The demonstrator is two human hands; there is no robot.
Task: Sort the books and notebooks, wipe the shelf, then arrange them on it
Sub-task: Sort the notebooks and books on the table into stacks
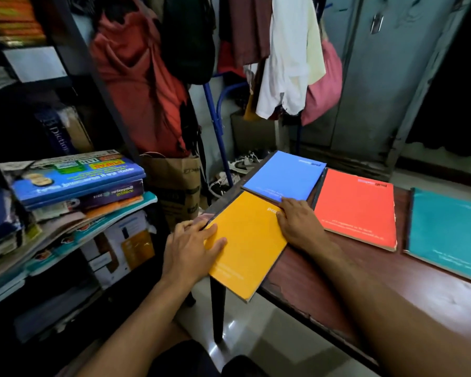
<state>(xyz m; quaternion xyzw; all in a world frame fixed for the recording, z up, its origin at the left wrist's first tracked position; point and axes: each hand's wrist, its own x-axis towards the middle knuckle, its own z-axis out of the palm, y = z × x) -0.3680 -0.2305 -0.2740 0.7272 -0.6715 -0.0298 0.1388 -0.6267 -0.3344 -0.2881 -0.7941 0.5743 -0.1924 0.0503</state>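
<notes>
A: Quick one. Which step was this?

B: Sorting, by my read. Four notebooks lay spread on the tabletop at the right of the frame: yellow notebook at centre, blue notebook just above it, red notebook to the right, teal notebook at the far right edge. The shelf at the left was loaded with a messy stack of books, so wiping and arranging were not done yet.

A: Hands?

B: Left hand lay flat on the yellow notebook's left edge, fingers straight and fairly spread, not gripping. Right hand rested at the notebook's upper right corner, where it met the blue one, fingers extended, pressing or nudging. Neither was clamped on anything. The hands were apart, one on each side of the yellow cover.

A: Yellow one fully on the tabletop?

B: No. Its lower left part hung past the tabletop's corner, over the floor.

A: Next move?

B: My guess: slide the yellow notebook rightward and square it beside the blue one, then pull more from the stack at the left. It needs light, even pressure so the overhanging corner doesn't tip off.

A: Anything else?

B: Clothes hung at the top. Skip.
</notes>
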